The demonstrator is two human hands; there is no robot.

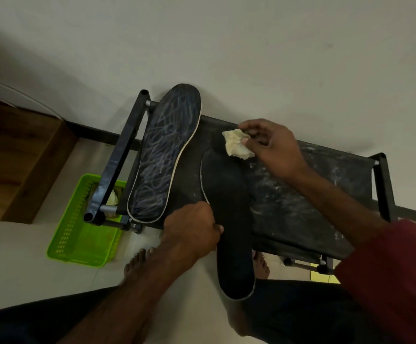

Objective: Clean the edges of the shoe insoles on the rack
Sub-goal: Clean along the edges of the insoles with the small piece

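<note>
Two dark insoles lie on the black fabric top of the rack (301,194). The left insole (162,155) is covered in pale scribble marks and has a white edge. The plain black insole (229,219) reaches from the rack's middle out over its near edge. My left hand (192,232) grips this insole at its left edge, about midway along. My right hand (269,147) pinches a crumpled pale cloth (236,147) just above the insole's far tip, beside its right edge.
White dust streaks the rack's fabric right of the black insole. A green plastic basket (77,239) with a pale rag in it sits on the floor left of the rack. A wooden cabinet (20,155) stands further left. The wall is right behind the rack. My bare feet are beneath.
</note>
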